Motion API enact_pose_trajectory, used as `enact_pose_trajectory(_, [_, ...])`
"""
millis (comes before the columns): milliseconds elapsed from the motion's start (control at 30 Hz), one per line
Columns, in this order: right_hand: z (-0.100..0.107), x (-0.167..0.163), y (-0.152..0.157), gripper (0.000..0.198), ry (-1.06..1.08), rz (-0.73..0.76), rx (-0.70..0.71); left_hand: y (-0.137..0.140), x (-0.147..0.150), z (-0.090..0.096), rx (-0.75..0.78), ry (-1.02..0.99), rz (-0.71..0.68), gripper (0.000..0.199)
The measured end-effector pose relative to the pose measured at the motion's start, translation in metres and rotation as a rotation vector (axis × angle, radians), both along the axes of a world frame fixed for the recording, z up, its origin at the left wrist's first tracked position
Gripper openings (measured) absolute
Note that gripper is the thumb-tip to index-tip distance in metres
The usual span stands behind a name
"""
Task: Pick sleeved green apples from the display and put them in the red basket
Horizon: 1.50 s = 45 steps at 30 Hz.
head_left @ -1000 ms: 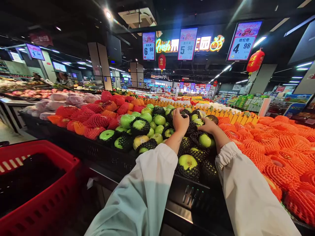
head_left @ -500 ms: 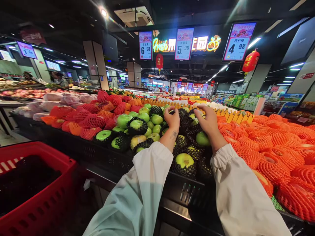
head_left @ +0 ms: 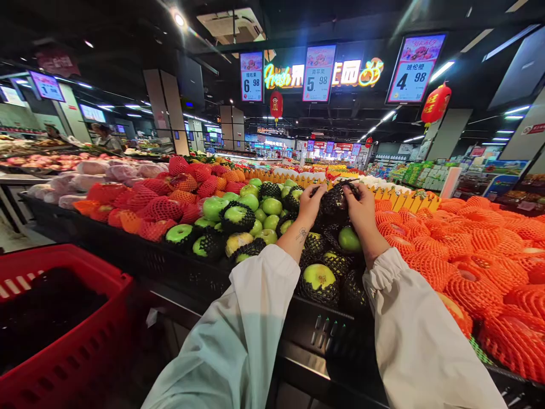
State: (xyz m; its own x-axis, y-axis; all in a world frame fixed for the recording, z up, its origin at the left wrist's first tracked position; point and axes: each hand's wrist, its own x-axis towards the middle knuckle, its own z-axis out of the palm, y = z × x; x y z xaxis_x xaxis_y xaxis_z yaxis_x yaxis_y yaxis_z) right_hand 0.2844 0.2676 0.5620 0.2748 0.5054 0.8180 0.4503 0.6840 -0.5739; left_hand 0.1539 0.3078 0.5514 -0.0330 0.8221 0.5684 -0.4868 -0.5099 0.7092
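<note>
Between my two hands is a green apple in a black foam net (head_left: 334, 201), at the back right of the green apple pile. My left hand (head_left: 312, 203) is closed at the left side of the net, thumb and fingers pinched on its edge. On the other side my right hand (head_left: 361, 211) grips the net with thumb and fingers. Most of the apple inside is hidden by the dark mesh. A bare green apple (head_left: 349, 240) lies just below my right hand. Nearer the front edge sits another netted green apple (head_left: 319, 277).
Orange-netted fruit (head_left: 477, 261) is heaped to the right, red-netted fruit (head_left: 157, 201) to the left. A red basket (head_left: 85, 326) holding dark material stands at lower left. A low yellow fence (head_left: 400, 199) runs behind the apples. Price screens (head_left: 319, 74) hang overhead.
My hands have drawn closer together around the black-netted apple. My left hand moved right, and my right hand closed its fingers on the net.
</note>
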Motion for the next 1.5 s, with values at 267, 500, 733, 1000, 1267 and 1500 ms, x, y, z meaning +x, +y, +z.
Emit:
enact_pose_trajectory(267, [0.003, -0.001, 0.003, 0.036, 0.370, 0.152, -0.032, -0.007, 0.004, -0.004, 0.132, 0.274, -0.066, 0.026])
enact_pose_trajectory(500, [0.008, -0.009, -0.008, 0.041, 0.557, 0.244, -0.091, 0.005, -0.002, -0.003, -0.034, 0.098, 0.193, 0.018])
enact_pose_trajectory(733, [0.013, -0.009, -0.005, 0.035, 0.739, 0.387, 0.039, 0.002, -0.007, -0.004, -0.153, 0.342, 0.414, 0.021])
enact_pose_trajectory(1000, [0.034, -0.010, -0.027, 0.015, 1.104, 0.301, 0.007, -0.020, -0.010, 0.001, 0.036, 0.618, 0.763, 0.014])
enact_pose_trajectory(1267, [0.029, -0.012, -0.027, 0.015, 0.926, 0.264, -0.011, 0.001, -0.036, 0.003, -0.449, 0.914, 0.967, 0.038])
enact_pose_trajectory(1500, [0.012, -0.008, -0.005, 0.047, 0.564, 0.250, 0.003, 0.002, -0.024, 0.005, -0.433, 1.009, 0.972, 0.043])
